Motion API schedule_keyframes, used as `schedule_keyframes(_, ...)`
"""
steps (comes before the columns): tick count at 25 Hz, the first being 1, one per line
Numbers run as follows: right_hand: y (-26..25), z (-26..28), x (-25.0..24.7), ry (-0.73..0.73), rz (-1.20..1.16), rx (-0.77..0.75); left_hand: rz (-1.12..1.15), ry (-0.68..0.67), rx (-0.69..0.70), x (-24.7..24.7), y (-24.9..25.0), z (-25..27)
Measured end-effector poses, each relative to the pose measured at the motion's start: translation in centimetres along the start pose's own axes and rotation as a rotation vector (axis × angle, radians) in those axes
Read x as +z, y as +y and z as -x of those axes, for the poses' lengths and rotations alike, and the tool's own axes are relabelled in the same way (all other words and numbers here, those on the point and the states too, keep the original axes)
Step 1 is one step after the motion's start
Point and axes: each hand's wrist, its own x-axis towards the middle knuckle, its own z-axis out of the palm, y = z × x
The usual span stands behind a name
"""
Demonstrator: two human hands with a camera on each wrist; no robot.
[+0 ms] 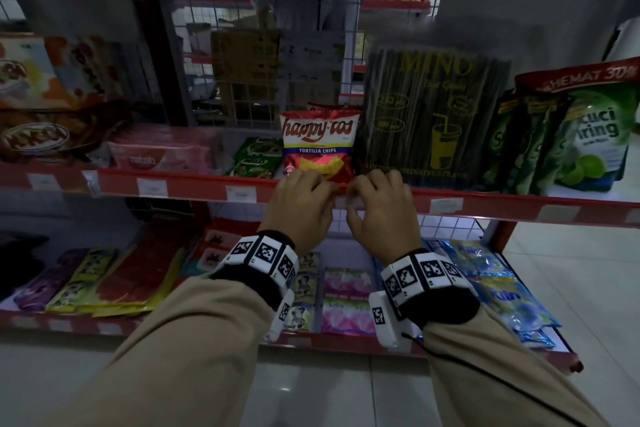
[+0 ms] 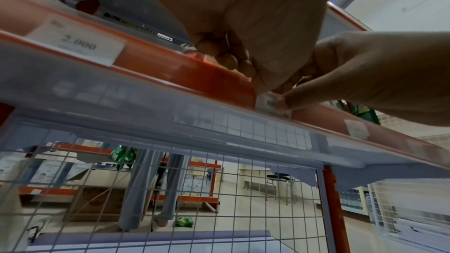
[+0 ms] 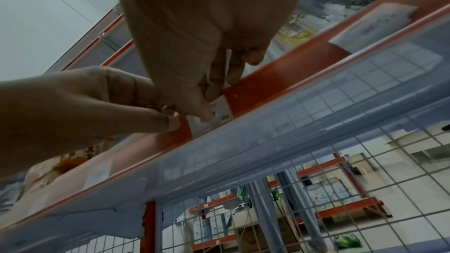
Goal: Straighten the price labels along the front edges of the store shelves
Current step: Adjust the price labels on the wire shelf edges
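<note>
Both hands meet at the red front rail of the middle shelf (image 1: 194, 180), just below the red tortilla chip bag (image 1: 318, 146). The left hand (image 1: 298, 208) hooks curled fingers (image 2: 228, 59) over the rail; the right hand (image 1: 381, 211) pinches the small white paper price label (image 3: 219, 114) with narrow fingers (image 3: 202, 111)

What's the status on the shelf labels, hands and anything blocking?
Left hand and right hand both on the price label in the red shelf rail. Label partly covered by thumbs. Nothing in the way.

The shelf edge (image 1: 194, 180) is red, the price labels (image 1: 152, 188) white, the chips bag (image 1: 318, 146) red with a blue band, the sleeves (image 1: 194, 350) beige.
</note>
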Motion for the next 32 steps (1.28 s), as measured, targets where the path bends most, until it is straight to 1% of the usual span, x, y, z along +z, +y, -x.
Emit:
schedule_keyframes(2,0.1,0.4,-0.1,0.042,-0.04,-0.012,-0.002,-0.017,-0.001,0.1,-0.1,0.0)
schedule_keyframes(4,0.1,0.5,-0.3,0.041,-0.018,-0.029,0.003,-0.001,0.012,0.3,-0.1,0.2)
schedule_keyframes(6,0.0,0.3,-0.5,0.003,0.017,-0.01,0.008,0.029,0.032,0.4,-0.3,0.7)
schedule_keyframes(9,-0.1,-0.4,-0.7,-0.112,0.04,0.049,-0.006,0.048,0.048,0.1,-0.5,0.8)
schedule_keyframes(12,0.1,-1.1,-1.2,-0.127,-0.119,0.144,0.013,0.038,0.059,-0.3,-1.0,0.4)
schedule_keyframes(16,0.2,-1.5,-1.5,-0.148,-0.208,0.18,0.128,0.018,0.032,-0.7,-2.0,-0.1)
schedule_keyframes(19,0.2,-1.7,-1.9,-0.128,-0.309,0.224,0.183,-0.01,0.063,-0.9,-2.6,-0.1)
schedule_keyframes(21,-0.1,-2.0,-2.2,-0.049,-0.423,0.245,0.248,-0.03,0.05,-0.9,-2.9,-0.1)
schedule_keyframes(23,-0.6,-2.3,-2.3,0.072,-0.624,0.307,0.33,-0.033,0.021,-0.7,-3.2,0.0)
schedule_keyframes(24,-1.0,-2.4,-2.3,0.108,-0.724,0.34,0.368,-0.023,0.01,-0.6,-3.3,0.1)
schedule_keyframes(25,-1.4,-2.3,-2.1,0.114,-0.818,0.369,0.404,-0.008,-0.002,-0.5,-3.4,0.2)
schedule_keyframes(27,-2.2,-2.1,-1.5,0.082,-0.986,0.408,0.457,0.015,-0.037,-0.3,-3.4,0.2)
schedule_keyframes(29,-2.7,-1.9,-1.0,0.034,-1.105,0.428,0.497,0.022,-0.08,-0.2,-3.3,0.0)
schedule_keyframes(31,-3.2,-1.6,-0.5,-0.002,-1.149,0.417,0.504,0.056,-0.082,0.0,-3.2,0.0)
schedule_keyframes(32,-3.3,-1.5,-0.4,-0.004,-1.11,0.39,0.487,0.084,-0.067,0.0,-3.1,0.1)
